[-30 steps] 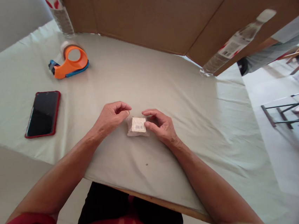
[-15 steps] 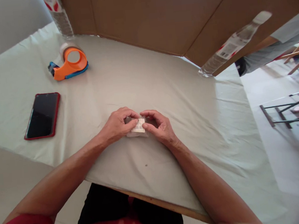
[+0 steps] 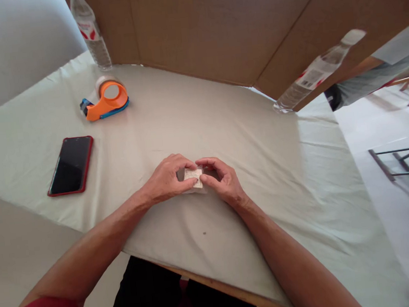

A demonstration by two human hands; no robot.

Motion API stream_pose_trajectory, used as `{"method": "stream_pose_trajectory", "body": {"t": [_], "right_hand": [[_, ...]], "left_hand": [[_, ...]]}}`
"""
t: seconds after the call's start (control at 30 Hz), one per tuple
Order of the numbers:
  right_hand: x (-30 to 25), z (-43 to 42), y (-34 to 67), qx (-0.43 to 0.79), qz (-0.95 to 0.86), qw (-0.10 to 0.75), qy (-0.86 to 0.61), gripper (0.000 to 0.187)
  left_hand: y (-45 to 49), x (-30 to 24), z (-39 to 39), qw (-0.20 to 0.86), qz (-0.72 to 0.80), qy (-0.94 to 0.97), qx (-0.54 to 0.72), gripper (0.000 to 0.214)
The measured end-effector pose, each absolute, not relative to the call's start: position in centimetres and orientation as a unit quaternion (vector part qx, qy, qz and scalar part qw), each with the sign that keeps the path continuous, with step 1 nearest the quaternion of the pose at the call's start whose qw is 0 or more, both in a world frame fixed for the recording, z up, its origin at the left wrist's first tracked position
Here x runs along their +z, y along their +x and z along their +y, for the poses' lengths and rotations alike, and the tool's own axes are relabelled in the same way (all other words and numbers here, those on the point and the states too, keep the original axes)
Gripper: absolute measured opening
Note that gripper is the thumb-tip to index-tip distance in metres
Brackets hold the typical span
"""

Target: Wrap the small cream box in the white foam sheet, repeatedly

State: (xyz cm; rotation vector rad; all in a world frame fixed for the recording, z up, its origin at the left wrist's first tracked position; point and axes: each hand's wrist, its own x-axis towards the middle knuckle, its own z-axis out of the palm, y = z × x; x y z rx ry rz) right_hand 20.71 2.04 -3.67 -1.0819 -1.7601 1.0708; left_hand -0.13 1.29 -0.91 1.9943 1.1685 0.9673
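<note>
- Brown cardboard point(image 3: 200, 33) stands at twelve o'clock from our small packet point(image 3: 192, 173) on pale cloth point(image 3: 201, 120).
- Fingers half-curled, our left hand point(image 3: 172, 177) pinches nine o'clock, right hand point(image 3: 224, 180) three.
- Wrap point(image 3: 198, 191) is on; its seal we cannot judge.

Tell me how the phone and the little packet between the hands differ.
The phone is dark and red-edged; the packet is pale. The phone is clearly larger than the packet. The phone lies flat, untouched, while the packet is held by the left hand and the right hand. Both are on the pale cloth.
</note>
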Motion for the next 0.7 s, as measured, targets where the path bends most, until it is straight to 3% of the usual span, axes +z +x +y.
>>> {"method": "stream_pose_trajectory", "body": {"t": [0.3,0.57,0.7], "right_hand": [[-3.6,2.1,20.7,0.412,-0.705,0.388,-0.427,0.036],[-3.5,2.0,20.6,0.422,-0.702,0.388,-0.422,0.036],[-3.4,2.1,20.6,0.414,-0.711,0.384,-0.419,0.035]], "left_hand": [[0.4,-1.0,1.2,0.319,0.544,0.666,0.398,0.020],[-0.3,0.0,1.1,0.361,0.477,0.719,0.355,0.022],[0.4,-0.9,1.2,0.364,0.486,0.704,0.368,0.013]]}}
